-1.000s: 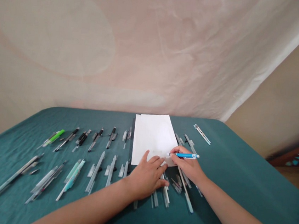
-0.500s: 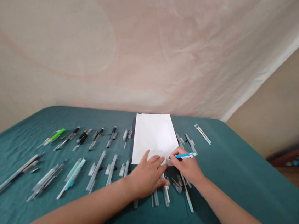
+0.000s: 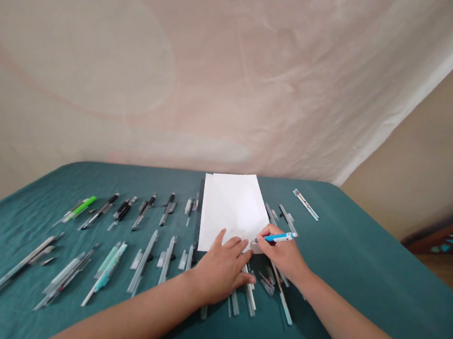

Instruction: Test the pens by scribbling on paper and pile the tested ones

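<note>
A stack of white paper point(image 3: 233, 205) lies on the table, its near edge by my hands. My left hand point(image 3: 220, 271) rests with fingers spread on the paper's near edge, its thumb side over some clear pen parts. In my right hand point(image 3: 282, 255) a blue-and-white pen point(image 3: 282, 237) is gripped, tilted, with its tip at the lower right corner of the sheet. Whether the tip touches the paper is too small to tell. Clear pen parts point(image 3: 251, 296) stick out below both hands, partly hidden by them.
Rows of disassembled pens cover the left side, among them a green pen point(image 3: 80, 209), black pens point(image 3: 125, 208) and a turquoise pen point(image 3: 109, 269). Two slim refills or pens point(image 3: 306, 205) lie at the back right. A green cloth point(image 3: 366, 260) covers the table, with a pale hanging sheet point(image 3: 235, 84) behind.
The whole view has shifted slightly. My left hand stays on the paper, and my right hand keeps the pen at nearly the same spot.
</note>
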`<act>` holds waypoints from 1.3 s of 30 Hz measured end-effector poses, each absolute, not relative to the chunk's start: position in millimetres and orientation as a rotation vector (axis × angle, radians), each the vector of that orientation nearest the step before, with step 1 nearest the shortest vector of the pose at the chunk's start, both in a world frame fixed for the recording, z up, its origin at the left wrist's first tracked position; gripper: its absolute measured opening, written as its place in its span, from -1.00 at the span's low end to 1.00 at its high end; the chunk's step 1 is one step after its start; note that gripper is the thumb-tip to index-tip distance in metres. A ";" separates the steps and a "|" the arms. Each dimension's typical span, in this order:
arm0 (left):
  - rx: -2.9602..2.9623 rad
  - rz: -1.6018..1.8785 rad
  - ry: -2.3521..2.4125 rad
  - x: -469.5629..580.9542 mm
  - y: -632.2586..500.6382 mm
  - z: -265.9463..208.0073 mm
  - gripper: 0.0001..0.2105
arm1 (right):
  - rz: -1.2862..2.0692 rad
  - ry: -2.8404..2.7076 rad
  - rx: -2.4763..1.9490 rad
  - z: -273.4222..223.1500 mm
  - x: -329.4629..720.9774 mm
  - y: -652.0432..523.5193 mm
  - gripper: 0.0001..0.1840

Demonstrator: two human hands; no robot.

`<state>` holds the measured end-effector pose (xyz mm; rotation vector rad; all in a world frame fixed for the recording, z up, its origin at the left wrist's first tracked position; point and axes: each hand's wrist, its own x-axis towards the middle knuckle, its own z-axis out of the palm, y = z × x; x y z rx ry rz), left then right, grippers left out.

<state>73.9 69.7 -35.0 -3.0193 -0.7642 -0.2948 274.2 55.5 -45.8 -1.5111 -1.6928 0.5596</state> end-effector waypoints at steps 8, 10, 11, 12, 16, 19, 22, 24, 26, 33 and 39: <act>-3.005 -0.325 -0.770 74.0 69.7 -37.4 -0.50 | 0.571 -1.685 -1.516 -43.9 273.8 55.6 -0.91; -3.006 -0.331 -0.772 74.1 69.7 -37.7 -0.49 | 0.575 -1.683 -1.514 -44.3 273.2 55.8 -0.91; -3.009 -0.331 -0.771 74.2 69.7 -37.6 -0.49 | 0.578 -1.679 -1.516 -44.5 273.0 55.8 -0.91; -3.013 -0.329 -0.772 74.2 69.7 -37.4 -0.49 | 0.582 -1.677 -1.519 -44.6 272.7 55.8 -0.91; -3.022 -0.319 -0.780 74.4 69.9 -35.4 -0.47 | 0.586 -1.670 -1.530 -44.0 272.3 55.4 -0.92; -3.021 -0.317 -0.783 74.4 69.9 -35.3 -0.47 | 0.583 -1.667 -1.528 -43.7 272.6 55.3 -0.93; -3.019 -0.318 -0.791 74.2 69.6 -36.5 -0.49 | 0.584 -1.672 -1.525 -43.4 272.6 55.7 -0.93; -3.018 -0.315 -0.788 74.3 69.5 -37.0 -0.48 | 0.585 -1.673 -1.530 -42.8 272.3 55.8 -0.93; -3.014 -0.312 -0.788 74.5 69.3 -36.8 -0.48 | 0.583 -1.672 -1.529 -41.8 271.9 55.6 -0.92; -3.013 -0.305 -0.777 74.6 69.2 -34.2 -0.49 | 0.559 -1.670 -1.542 -40.7 270.4 54.4 -0.91; -3.012 -0.304 -0.780 74.1 69.4 -35.6 -0.50 | 0.534 -1.702 -1.563 -42.7 270.4 56.9 -0.92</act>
